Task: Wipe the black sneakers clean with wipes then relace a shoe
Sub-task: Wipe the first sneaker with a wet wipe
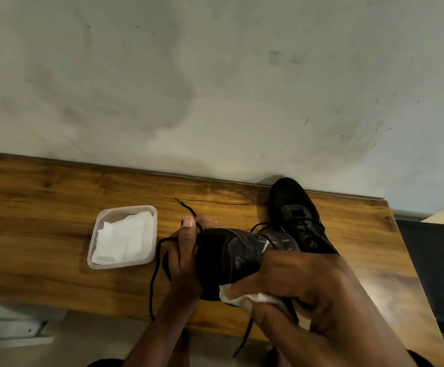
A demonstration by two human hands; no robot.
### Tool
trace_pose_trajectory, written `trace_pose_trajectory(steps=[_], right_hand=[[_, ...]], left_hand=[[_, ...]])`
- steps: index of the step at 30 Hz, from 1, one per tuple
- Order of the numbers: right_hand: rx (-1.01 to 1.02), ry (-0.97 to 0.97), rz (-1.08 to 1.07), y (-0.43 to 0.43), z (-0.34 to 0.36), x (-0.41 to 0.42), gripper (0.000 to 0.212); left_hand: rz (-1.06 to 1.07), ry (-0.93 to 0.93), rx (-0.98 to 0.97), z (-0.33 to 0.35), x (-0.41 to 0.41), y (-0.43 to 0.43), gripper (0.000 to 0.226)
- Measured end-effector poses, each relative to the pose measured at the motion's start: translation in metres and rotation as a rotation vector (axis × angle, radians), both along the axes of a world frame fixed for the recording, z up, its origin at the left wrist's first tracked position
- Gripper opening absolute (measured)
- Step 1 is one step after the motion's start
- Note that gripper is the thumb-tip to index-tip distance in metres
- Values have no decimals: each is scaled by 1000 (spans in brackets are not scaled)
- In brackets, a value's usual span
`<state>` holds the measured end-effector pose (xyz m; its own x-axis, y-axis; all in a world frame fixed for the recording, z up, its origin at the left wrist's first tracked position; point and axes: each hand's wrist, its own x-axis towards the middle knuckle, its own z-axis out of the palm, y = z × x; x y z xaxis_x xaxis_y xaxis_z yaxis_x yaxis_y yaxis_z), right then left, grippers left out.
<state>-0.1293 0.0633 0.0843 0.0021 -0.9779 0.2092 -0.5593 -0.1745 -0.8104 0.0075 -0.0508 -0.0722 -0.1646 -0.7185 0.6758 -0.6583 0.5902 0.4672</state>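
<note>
The shoe [231, 256] is gripped by the left hand [185, 256], a wipe [238, 298] pinched in the right hand [308, 290]; the loose lace [153, 276] could be snagged and dragged.

Wall [215, 75]: pale grey-white plaster, smudged and flecked with dark specks, meeting the far edge of the worktop. Worktop [43, 207]: brown wood-grain with a dark knot line, and a soft glare patch [382, 295] at the right end. Dark panel [435, 260] beyond the right edge. Grey floor [96, 340] below the near edge, blurred.
</note>
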Motion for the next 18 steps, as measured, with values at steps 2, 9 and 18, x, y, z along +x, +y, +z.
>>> trace_pose_trajectory(steps=[2,9,18], right_hand=[[-60,-50,-113,0,-3,-3,17],[-69,-407,-314,-8,-26,-8,25],[-32,-511,-422,-9,-36,-6,18]], left_hand=[[-65,71,58,13,-3,6,51],[-173,560,668,21,-2,5,54],[139,610,1173,29,-8,15,34]])
